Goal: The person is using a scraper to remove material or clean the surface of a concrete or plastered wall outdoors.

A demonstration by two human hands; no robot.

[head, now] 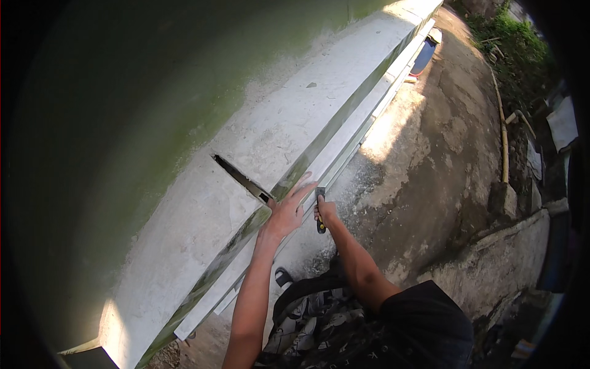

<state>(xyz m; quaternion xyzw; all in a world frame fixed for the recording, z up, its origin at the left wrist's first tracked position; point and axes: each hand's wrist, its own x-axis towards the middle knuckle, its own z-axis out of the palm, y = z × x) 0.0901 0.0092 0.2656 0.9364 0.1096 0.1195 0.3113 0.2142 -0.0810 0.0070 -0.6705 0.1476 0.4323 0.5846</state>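
Note:
My left hand (283, 219) lies with fingers spread over the edge of a pale concrete ledge (276, 143) and the long white strip (343, 138) along its front. Beside it, the ledge is cut by a narrow dark slot (237, 175). My right hand (327, 211) grips the black handle of a hand tool (321, 227) with a yellow mark near its butt. The tool stands against the outer side of the strips, its dark upper end close to my left fingertips. Its working edge is too small to make out.
A green wall (184, 92) rises behind the ledge. Stained ground (415, 184) runs along the right, with white dust below the strips. Further off are a blue object (423, 56), a bamboo pole (502, 133) and plants (516, 37). A low concrete wall (498, 249) stands at right.

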